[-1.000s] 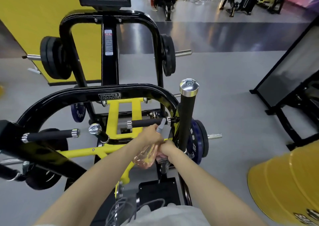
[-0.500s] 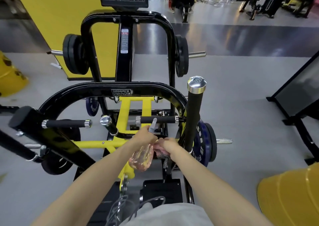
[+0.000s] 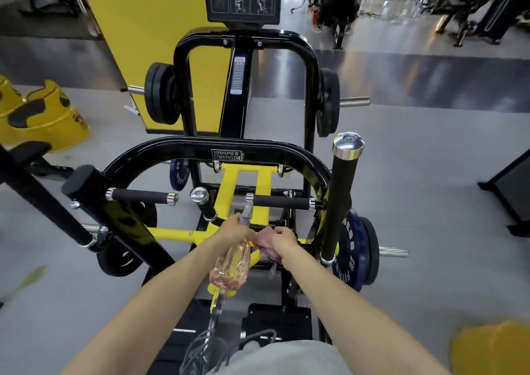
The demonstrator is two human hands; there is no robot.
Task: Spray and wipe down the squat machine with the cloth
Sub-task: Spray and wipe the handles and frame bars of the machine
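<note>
Squat machine (image 3: 243,151) stands ahead; left hand (image 3: 233,232) grips the spray bottle (image 3: 231,268) near its neck, right hand (image 3: 282,241) clutches the cloth (image 3: 262,240), seemingly pressed against the frame

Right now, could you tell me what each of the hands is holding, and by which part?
The left hand grips the spray bottle by its neck; the right hand grips the cloth bunched up.

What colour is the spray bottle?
The spray bottle is see-through pinkish orange, clearest in the head view.
</note>
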